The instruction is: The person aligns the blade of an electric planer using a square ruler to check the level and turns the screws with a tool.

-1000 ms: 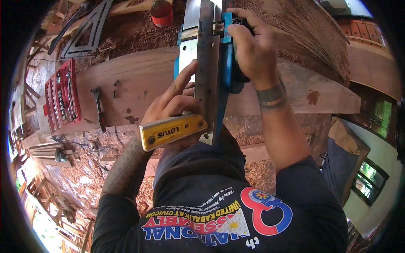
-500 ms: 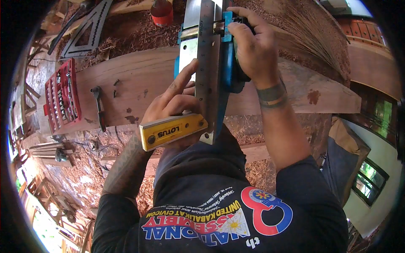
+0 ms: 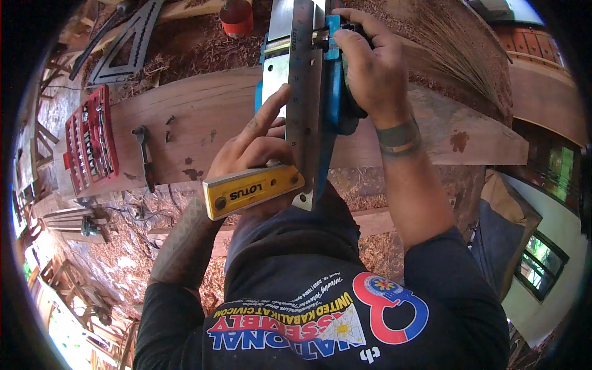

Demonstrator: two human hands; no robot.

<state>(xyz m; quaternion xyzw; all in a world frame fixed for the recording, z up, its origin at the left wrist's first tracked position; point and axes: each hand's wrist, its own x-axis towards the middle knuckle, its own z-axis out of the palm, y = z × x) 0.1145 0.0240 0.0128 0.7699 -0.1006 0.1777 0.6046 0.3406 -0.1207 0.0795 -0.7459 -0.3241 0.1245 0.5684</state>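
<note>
An electric planer (image 3: 325,126) in teal lies with its metal sole facing up on the wooden plank. Along the sole lies the steel blade of a try square (image 3: 300,92), crossing the cutter slot. Its yellow stock (image 3: 253,190), marked LOTUS, sits at the near end. My left hand (image 3: 256,145) is closed around the square by the stock, its index finger stretched along the blade's edge. On the planer's right side, my right hand (image 3: 373,74) grips the body, with thumb and index finger near the cutter; its other fingers are partly hidden.
On the plank (image 3: 203,123) to the left lie a ratchet wrench (image 3: 145,157), small bolts (image 3: 168,128) and a red socket set (image 3: 91,142). Farther back are a triangular metal square (image 3: 126,46), a red container (image 3: 237,18) and a twig broom (image 3: 459,52). Wood shavings cover the ground.
Almost nothing differs. The left index fingertip has shifted very slightly along the square's blade; both hands keep their places.
</note>
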